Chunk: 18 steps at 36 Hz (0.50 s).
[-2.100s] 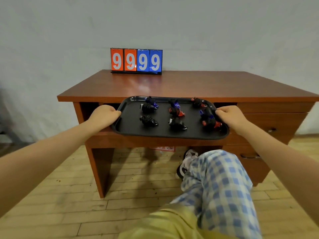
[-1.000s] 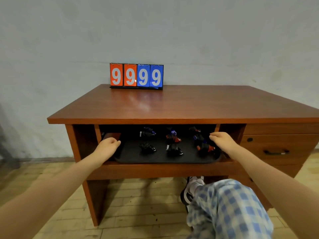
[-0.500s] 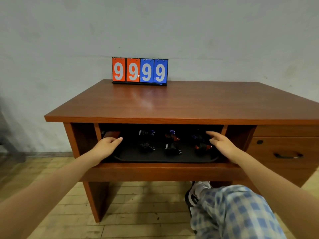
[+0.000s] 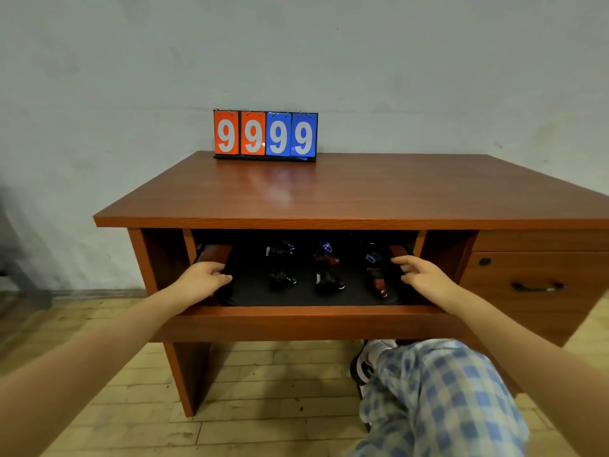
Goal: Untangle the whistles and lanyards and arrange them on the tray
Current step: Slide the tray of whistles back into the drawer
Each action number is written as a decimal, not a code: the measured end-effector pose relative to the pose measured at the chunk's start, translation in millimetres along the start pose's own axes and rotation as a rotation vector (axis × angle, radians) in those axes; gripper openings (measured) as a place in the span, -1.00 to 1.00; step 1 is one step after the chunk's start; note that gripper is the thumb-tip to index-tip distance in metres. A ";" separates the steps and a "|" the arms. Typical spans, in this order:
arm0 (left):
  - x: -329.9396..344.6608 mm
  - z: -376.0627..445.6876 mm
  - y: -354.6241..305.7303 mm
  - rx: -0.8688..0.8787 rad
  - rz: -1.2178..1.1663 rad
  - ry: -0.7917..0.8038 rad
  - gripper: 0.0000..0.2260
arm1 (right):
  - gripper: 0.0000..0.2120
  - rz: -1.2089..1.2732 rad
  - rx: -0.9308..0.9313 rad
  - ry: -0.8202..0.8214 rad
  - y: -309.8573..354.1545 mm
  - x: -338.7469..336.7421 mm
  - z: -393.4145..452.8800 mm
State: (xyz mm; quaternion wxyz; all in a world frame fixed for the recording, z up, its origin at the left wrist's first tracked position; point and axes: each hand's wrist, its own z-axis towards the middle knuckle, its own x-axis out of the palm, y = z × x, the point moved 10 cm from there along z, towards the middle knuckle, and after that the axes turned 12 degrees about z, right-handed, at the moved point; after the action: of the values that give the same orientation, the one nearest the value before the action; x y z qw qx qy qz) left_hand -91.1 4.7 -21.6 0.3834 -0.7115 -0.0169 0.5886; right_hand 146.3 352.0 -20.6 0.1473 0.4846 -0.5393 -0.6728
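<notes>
The black tray (image 4: 349,296) lies on the pull-out shelf (image 4: 296,321) under the desk top, mostly in shadow. Several whistles with wound lanyards stand on it in separate bundles: a black one (image 4: 280,275), a red and blue one (image 4: 326,258) and a red one (image 4: 377,278). My left hand (image 4: 201,278) rests on the tray's left rim with its fingers curled over it. My right hand (image 4: 425,275) is beside the tray's right rim with fingers spread, holding nothing. The far part of the tray is hidden in the dark.
A flip scoreboard (image 4: 265,135) reading 9999 stands at the back of the wooden desk top (image 4: 329,192). A drawer with a black handle (image 4: 537,286) is at the right. My knee in checked trousers (image 4: 438,400) is below the shelf.
The tray has gone from in front of the desk onto the shelf and further in under the top. My right hand has let go of its rim and spread its fingers.
</notes>
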 end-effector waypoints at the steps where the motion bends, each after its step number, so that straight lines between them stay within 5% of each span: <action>1: -0.1 -0.4 1.4 -0.001 0.000 -0.008 -0.55 | -0.58 -0.021 -0.013 -0.020 1.4 -0.9 -1.5; 10: -10.9 -15.2 0.7 0.046 0.181 -0.172 -0.65 | -0.65 -0.157 -0.083 -0.083 2.7 -4.1 -20.2; 14: -29.9 -42.6 -26.1 0.226 0.249 -0.391 -0.79 | -0.72 -0.325 -0.355 -0.253 28.6 -10.4 -49.4; 18: -9.3 -70.8 -51.1 0.503 0.271 -0.266 -0.84 | -0.85 -0.285 -0.616 -0.172 42.9 6.3 -84.6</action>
State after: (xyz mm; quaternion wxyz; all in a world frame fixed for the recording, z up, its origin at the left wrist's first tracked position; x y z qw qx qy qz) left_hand -11.9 -0.9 15.9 0.4596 -0.5071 0.1742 0.7080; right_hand 197.9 282.1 18.0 0.1451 0.4293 -0.2483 -0.8562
